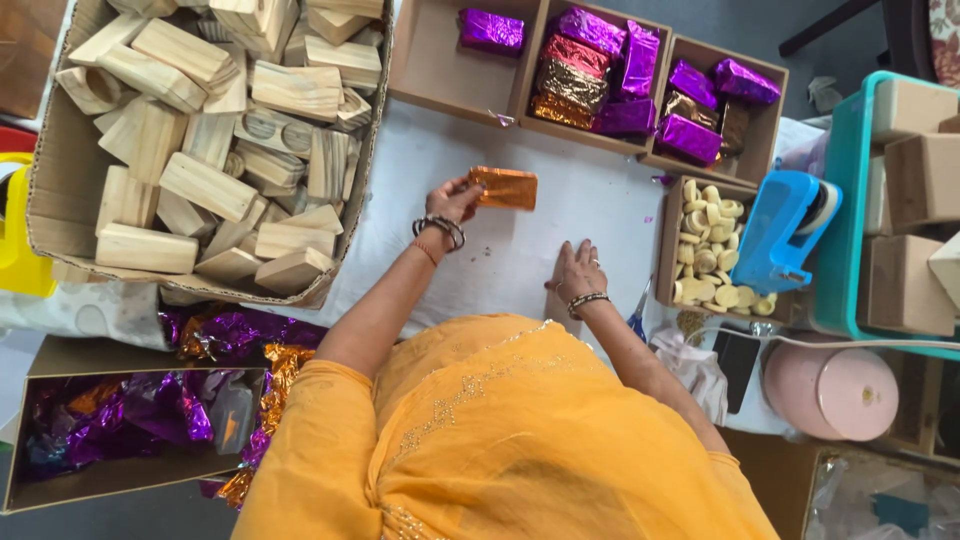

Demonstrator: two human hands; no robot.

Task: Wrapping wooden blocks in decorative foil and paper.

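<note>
Two hands at work over a white cloth-covered table (480, 160), seen from above a person in an orange-yellow garment. Left hand (455, 203), bangled at the wrist, is closed in a pinch on one short edge of a small rectangular block wrapped in shiny orange foil (505, 187), holding it out flat above the cloth, well forward of the body and just short of the trays. Right hand (577, 272) lies open, palm down, fingers spread on the cloth, holding nothing; it looks placed for support. Three shallow brown cardboard trays (425, 60) stand side by side along the far edge, containing foil-wrapped blocks in purple, copper and red (590, 70), laid in rows; the leftmost holds only one purple piece, so space remains there. One large corrugated cardboard box (50, 180) at left, heaped with bare pale wooden blocks (200, 150), unwrapped. One lower cardboard box of crumpled purple and orange foil sheets (150, 410) by the left elbow, within easy reach. One narrow tray of small round cream-coloured pieces (705, 245) to the right, beside a blue plastic tape dispenser (780, 235). One turquoise plastic crate (845, 200) of plain brown boxes at far right. One pink round lidded tin (835, 390) near the right elbow.
</note>
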